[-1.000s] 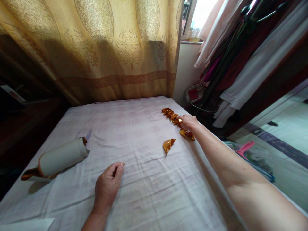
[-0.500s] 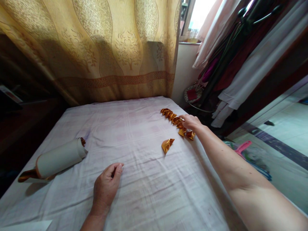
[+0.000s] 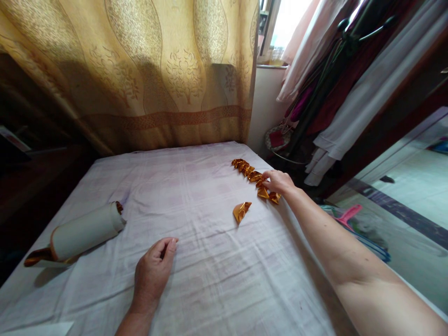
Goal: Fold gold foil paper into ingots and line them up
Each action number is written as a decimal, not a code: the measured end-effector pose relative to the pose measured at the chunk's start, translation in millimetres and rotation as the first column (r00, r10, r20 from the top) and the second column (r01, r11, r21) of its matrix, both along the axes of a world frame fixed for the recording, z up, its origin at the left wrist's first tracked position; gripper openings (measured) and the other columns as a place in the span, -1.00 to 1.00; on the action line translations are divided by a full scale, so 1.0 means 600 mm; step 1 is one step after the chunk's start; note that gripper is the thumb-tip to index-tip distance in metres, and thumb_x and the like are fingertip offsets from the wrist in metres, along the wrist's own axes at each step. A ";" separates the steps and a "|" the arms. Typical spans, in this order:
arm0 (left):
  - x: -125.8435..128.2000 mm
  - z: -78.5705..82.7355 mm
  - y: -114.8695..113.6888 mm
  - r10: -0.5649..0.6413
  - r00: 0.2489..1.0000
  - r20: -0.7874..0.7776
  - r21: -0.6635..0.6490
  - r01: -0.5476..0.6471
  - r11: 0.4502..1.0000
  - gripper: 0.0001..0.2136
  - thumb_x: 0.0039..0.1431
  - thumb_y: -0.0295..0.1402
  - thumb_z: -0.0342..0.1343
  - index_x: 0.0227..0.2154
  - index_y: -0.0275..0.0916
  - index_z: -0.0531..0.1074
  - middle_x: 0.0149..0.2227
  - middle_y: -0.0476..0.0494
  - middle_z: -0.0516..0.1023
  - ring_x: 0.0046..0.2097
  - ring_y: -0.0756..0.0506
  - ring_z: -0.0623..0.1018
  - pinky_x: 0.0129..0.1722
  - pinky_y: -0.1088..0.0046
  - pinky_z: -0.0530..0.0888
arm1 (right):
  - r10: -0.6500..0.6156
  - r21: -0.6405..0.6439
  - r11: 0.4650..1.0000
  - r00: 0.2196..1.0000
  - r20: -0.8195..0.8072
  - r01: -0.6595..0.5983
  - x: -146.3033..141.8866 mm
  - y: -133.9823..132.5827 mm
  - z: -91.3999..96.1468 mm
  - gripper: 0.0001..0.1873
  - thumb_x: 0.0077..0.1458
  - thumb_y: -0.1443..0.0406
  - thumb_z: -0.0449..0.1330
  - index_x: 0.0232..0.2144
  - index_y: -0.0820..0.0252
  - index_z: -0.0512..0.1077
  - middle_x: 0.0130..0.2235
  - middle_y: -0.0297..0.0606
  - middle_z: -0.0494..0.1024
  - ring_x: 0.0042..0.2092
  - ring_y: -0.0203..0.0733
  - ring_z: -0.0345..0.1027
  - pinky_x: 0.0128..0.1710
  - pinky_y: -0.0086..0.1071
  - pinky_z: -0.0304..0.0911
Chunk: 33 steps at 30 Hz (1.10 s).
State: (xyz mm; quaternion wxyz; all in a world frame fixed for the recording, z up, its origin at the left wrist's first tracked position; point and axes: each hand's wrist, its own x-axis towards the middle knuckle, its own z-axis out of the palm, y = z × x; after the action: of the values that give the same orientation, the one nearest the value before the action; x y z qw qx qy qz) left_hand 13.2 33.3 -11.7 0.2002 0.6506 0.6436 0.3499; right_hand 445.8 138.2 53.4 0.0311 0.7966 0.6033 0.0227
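Observation:
On the right side of the cloth-covered surface, several folded gold foil pieces (image 3: 248, 171) lie in a slanting row. My right hand (image 3: 279, 181) reaches over the near part of that row, its fingers curled down and closed on one of the pieces, which they partly hide. Apart from the row, nearer to me, lies a single folded gold foil piece (image 3: 241, 213). My left hand (image 3: 154, 263) rests on the cloth in a loose fist, thumb against the fingers, with nothing visible in it.
A roll of pale-backed gold foil (image 3: 87, 232) lies at the left on the checked cloth (image 3: 196, 196). White paper (image 3: 52, 329) shows at the lower left corner. A yellow curtain (image 3: 182, 84) hangs behind, clothes (image 3: 339, 116) hang at the right, and pink and blue hangers (image 3: 350, 214) lie beyond the right edge.
My right hand has shifted slightly along the row toward me, and the near foil pieces sit a little closer together. My left hand has stayed in place.

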 end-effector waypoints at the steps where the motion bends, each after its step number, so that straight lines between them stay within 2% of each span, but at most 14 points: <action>1: 0.000 -0.001 0.000 0.002 1.000 -0.001 0.002 -0.002 1.000 -0.61 0.10 0.04 -0.02 -0.39 -0.11 0.58 -0.40 -0.04 0.67 -0.34 -0.10 0.63 -0.36 0.51 0.49 | 0.003 -0.002 1.000 1.000 0.007 -0.003 0.000 0.003 0.000 -0.70 0.14 0.19 0.15 -0.09 -0.07 0.56 -0.02 -0.26 0.58 0.00 -0.06 0.42 -0.14 -0.32 0.24; 5: -0.002 -0.001 0.000 0.005 1.000 0.008 0.007 -0.005 1.000 -0.60 0.10 0.04 -0.02 -0.40 -0.11 0.58 -0.41 -0.03 0.67 -0.36 -0.10 0.63 -0.36 0.50 0.49 | 0.033 -0.008 0.999 0.999 0.039 -0.033 -0.001 0.010 0.002 -0.77 0.12 0.20 0.18 -0.20 -0.09 0.60 -0.10 -0.32 0.63 -0.07 -0.12 0.46 -0.20 -0.37 0.22; 16: -0.004 -0.005 0.001 -0.007 1.000 0.007 0.018 0.007 1.000 -0.60 0.12 0.05 -0.02 -0.39 -0.10 0.58 -0.39 -0.03 0.67 -0.34 -0.09 0.64 -0.34 0.51 0.51 | 0.140 0.061 0.987 0.982 0.128 -0.148 0.007 0.011 0.000 -0.73 0.18 0.25 0.12 -0.21 -0.11 0.63 -0.09 -0.31 0.63 -0.09 -0.15 0.47 -0.22 -0.39 0.21; 25: 0.000 0.002 0.000 0.004 1.000 0.001 0.017 -0.004 1.000 -0.60 0.09 0.06 -0.02 -0.41 -0.11 0.58 -0.43 -0.03 0.66 -0.38 -0.09 0.63 -0.40 0.52 0.50 | 0.153 0.140 0.975 0.981 0.123 -0.170 0.003 0.028 -0.023 -0.72 0.19 0.25 0.12 -0.19 -0.05 0.63 -0.09 -0.26 0.63 -0.12 -0.13 0.48 -0.21 -0.36 0.23; 33: 0.000 0.002 0.000 0.015 1.000 -0.003 0.004 -0.015 1.000 -0.61 0.09 0.05 -0.02 -0.41 -0.10 0.58 -0.43 -0.03 0.66 -0.37 -0.09 0.63 -0.40 0.52 0.48 | 0.125 0.179 0.975 0.990 0.068 -0.135 0.010 0.013 -0.016 -0.69 0.22 0.26 0.08 -0.11 -0.05 0.59 -0.07 -0.24 0.61 -0.09 -0.12 0.47 -0.19 -0.37 0.27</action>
State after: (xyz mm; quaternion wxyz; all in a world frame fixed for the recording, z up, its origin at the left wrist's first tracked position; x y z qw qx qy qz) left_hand 13.3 33.5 -10.7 0.1953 0.6469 0.6480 0.3514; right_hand 452.0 145.7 43.8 -0.0268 0.7539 0.6483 0.1024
